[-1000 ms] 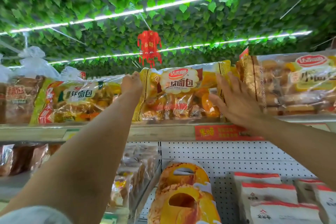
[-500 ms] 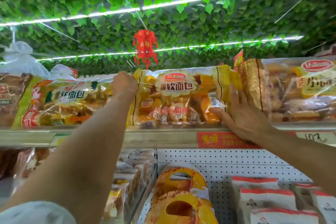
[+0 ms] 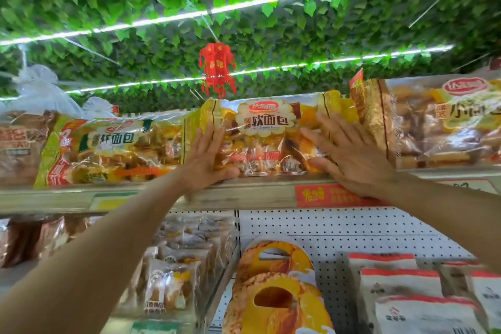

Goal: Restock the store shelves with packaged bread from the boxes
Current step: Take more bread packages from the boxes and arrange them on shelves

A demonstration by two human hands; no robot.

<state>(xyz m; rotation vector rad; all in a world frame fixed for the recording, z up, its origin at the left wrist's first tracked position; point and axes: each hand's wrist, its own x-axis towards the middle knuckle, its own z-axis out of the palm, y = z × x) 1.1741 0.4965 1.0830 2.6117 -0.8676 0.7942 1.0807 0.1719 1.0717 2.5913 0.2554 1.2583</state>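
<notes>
A yellow bag of soft bread stands on the top shelf, facing me. My left hand lies flat against the bag's left front, fingers straight. Pressed on its right front is my right hand, fingers spread. A green-and-yellow bread bag sits just to the left of it. To the right stands a gold-edged bread bag, close beside my right hand.
A brown bread bag is at the shelf's far left. Below hang small bread packs, yellow handled packs and white red-topped bags on a pegboard. A red lantern hangs from the leafy ceiling.
My left hand came off the bag's top left corner and now lies flat on its front. My right hand moved up onto the bag's right front. The camera tilted slightly.
</notes>
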